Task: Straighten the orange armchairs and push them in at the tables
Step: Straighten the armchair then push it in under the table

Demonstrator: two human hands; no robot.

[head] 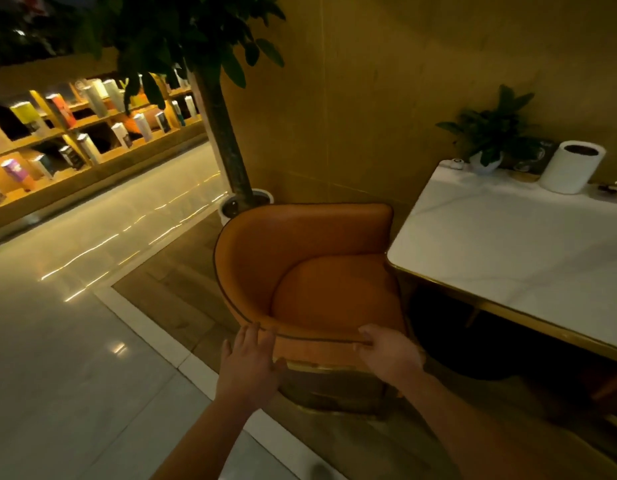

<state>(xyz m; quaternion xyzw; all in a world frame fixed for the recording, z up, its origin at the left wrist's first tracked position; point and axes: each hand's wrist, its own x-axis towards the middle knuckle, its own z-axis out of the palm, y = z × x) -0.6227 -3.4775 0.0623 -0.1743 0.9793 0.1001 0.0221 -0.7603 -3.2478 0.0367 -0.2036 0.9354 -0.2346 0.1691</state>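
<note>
An orange armchair (pixel 310 271) with dark piping and a gold base stands in the middle, its seat partly under the left corner of a white marble table (pixel 508 244) with a gold rim. My left hand (pixel 250 362) lies flat with fingers spread against the near outer side of the chair's curved arm. My right hand (pixel 386 351) curls over the near rim of the arm, thumb inside.
A potted tree (pixel 231 150) in a white pot stands just behind the chair by the yellow wall. On the table's far end are a small plant (pixel 490 136) and a white cylinder (pixel 570 168). Glossy floor and lit shelves (pixel 75 133) lie left.
</note>
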